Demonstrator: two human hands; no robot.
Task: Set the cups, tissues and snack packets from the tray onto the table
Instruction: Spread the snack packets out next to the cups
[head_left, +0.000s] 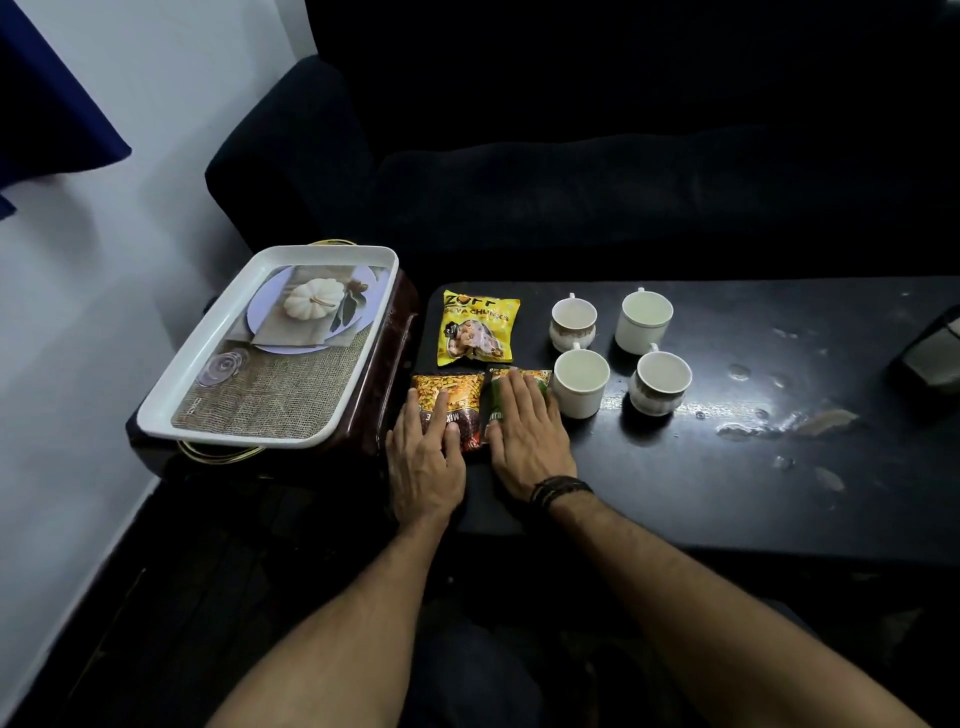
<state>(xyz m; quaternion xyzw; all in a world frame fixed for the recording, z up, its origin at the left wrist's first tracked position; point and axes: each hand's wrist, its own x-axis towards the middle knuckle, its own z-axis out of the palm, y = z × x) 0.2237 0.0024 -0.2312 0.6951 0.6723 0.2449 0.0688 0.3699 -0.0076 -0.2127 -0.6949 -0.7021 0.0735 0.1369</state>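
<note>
1. Hands lie flat on two snack packets at the near left end of the black table (727, 493). The left hand (423, 460) is spread, palm down, fingers straight, on the brown packet (457, 397); it presses but grips nothing.
2. The right hand (524, 436), with dark bands (558, 491) at its wrist, is likewise flat and open, palm down on the green packet (519, 382), covering most of it.
3. The two packets lie side by side, nearly touching, the brown one under the left hand and the green one just to its right.
4. Beyond the fingertips of both hands lies the yellow packet (479, 327), flat on the table and free of either hand.
5. To the right of the right hand stand four white cups in two rows: a near cup (581, 382) just beside the right fingers, a second near cup (661, 382) further right, and behind them a far cup (572, 322) and another far cup (644, 319). All are upright.
6. To the left of the left hand, the white tray (156, 415) rests on a dark brown stand (387, 374) beside the table; only its printed picture shows inside.
7. Tissues cannot be made out anywhere.
</note>
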